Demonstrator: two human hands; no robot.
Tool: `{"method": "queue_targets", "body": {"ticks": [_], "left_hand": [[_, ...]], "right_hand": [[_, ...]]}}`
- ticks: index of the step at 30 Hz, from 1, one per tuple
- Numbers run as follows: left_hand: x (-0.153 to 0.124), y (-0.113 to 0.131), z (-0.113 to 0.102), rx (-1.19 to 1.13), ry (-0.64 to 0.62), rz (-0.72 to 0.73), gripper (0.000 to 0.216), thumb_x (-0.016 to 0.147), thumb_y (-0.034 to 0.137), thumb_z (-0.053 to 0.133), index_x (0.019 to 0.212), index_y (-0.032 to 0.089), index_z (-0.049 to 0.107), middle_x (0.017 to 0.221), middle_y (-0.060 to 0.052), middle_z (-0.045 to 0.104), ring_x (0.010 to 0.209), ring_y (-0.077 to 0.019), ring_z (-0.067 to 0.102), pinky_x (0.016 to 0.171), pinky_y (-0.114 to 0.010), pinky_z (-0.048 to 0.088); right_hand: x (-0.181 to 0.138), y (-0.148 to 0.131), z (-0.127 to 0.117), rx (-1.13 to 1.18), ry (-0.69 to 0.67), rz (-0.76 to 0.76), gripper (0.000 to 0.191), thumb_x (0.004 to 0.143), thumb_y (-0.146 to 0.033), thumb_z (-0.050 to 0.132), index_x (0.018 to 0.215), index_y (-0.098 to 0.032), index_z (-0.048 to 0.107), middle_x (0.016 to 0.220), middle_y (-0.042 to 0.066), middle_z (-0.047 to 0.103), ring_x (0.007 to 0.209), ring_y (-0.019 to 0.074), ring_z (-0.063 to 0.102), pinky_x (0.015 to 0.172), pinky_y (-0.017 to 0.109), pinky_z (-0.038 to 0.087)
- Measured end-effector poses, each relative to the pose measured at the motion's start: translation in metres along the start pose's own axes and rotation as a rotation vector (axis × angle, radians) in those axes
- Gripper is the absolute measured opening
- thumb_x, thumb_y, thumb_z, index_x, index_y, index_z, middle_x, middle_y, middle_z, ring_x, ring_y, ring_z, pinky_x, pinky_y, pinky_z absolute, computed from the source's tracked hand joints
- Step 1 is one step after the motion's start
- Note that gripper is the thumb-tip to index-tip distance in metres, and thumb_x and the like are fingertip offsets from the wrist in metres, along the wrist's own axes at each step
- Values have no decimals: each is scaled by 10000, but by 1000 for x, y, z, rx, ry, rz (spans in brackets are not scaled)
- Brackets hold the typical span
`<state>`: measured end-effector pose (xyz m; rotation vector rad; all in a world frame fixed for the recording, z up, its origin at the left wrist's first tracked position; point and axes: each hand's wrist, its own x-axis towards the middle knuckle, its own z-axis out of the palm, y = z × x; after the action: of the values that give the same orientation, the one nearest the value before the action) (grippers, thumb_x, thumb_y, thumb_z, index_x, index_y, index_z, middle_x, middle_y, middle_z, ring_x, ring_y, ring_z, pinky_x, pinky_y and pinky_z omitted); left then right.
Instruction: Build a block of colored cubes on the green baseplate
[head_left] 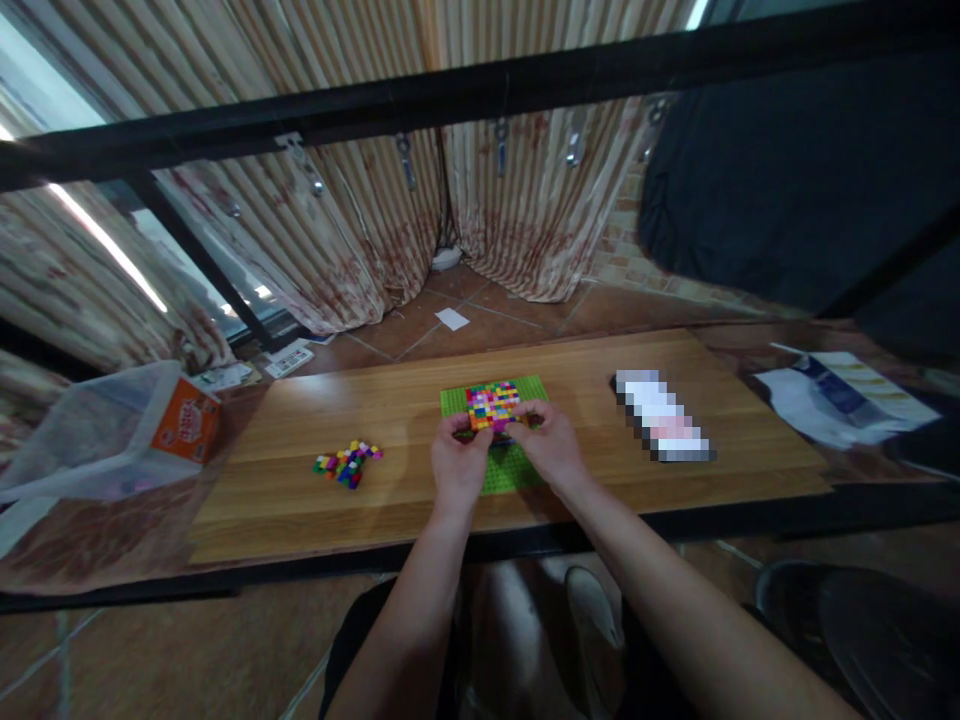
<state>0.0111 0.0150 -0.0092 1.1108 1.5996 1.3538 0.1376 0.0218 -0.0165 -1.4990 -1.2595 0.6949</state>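
Note:
A green baseplate (525,388) lies at the middle of the wooden table (405,400). A patch of small multicoloured bricks (491,402) covers its far part. My left hand (457,462) and my right hand (551,442) rest side by side on the plate's near half. Both have their fingertips curled and pinched together at the near edge of the brick patch. What the fingertips hold is too small to make out. A loose pile of coloured bricks (347,463) lies on the table to the left of my left hand.
A clear plastic tub with an orange label (112,430) stands off the table's left end. A pixelated flat object (664,415) lies right of the plate. Papers (840,400) lie at far right. A black bar (480,90) crosses overhead; curtains hang behind.

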Motion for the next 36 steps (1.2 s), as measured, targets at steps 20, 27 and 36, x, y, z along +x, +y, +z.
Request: {"method": "queue_targets", "body": {"ticks": [20,27,36], "left_hand": [[-10,8,0,125,-112,46,326,771,182,647,1098,171,649,1106,-122,719,976,-236,676,900,-374,512],[-1,14,-44,448,76,19,256,801,220,610,1049,173,649,991,-130,723,879,-246,686,828,-383,502],[13,-8,-113,873,361,113,48,744,200,591,782,199,620,790,-120,679,924,-316,663,854,-422,484]], "right_hand": [[7,17,-11,-87,-79,-22,313,676,-470,674,835,-201,706,875,83,706,793,253,622,790,421,460],[8,12,-14,-125,-89,-41,370,687,-490,671,885,-182,727,851,87,717,754,246,625,743,407,476],[10,7,-16,-96,-75,-29,333,703,-450,652,872,-175,736,880,101,740,769,248,658,768,407,498]]}}
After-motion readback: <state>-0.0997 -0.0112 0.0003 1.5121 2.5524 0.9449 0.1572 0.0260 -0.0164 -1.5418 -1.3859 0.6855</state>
